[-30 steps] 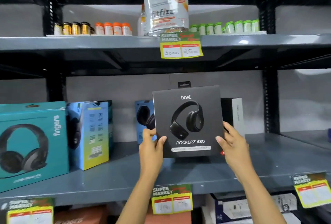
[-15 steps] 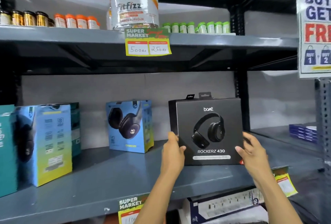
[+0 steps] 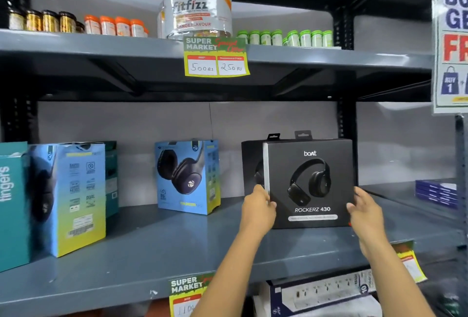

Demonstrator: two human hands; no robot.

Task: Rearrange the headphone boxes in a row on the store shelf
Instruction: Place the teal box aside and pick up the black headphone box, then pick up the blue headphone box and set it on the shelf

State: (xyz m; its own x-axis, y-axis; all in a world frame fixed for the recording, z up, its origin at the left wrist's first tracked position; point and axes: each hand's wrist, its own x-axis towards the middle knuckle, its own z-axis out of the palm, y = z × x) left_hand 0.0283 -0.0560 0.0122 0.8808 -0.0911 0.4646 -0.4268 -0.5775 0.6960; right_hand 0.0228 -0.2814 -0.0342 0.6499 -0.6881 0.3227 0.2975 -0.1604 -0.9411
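A black boAt Rockerz 430 headphone box (image 3: 310, 182) stands upright on the grey middle shelf (image 3: 157, 248), toward its right end. My left hand (image 3: 258, 209) grips its left edge and my right hand (image 3: 366, 211) grips its right edge. A second black box (image 3: 252, 164) stands just behind it, mostly hidden. Farther left on the shelf stand a blue headphone box (image 3: 188, 177), a blue-and-yellow box (image 3: 73, 197) turned side-on, and a teal "fingers" box (image 3: 11, 205) cut by the left edge.
The upper shelf (image 3: 101, 45) holds small jars and a big Fitfizz tub (image 3: 197, 0). A black upright post (image 3: 347, 124) stands behind the black box. A promo sign (image 3: 450, 38) hangs at the right. Blue flat packs (image 3: 436, 192) lie on the neighbouring shelf. Price tags hang from shelf edges.
Both hands carried the black box rightward along the shelf, and it now rests in front of the second black box. My view turned right with it, so the teal box slid toward the left edge.
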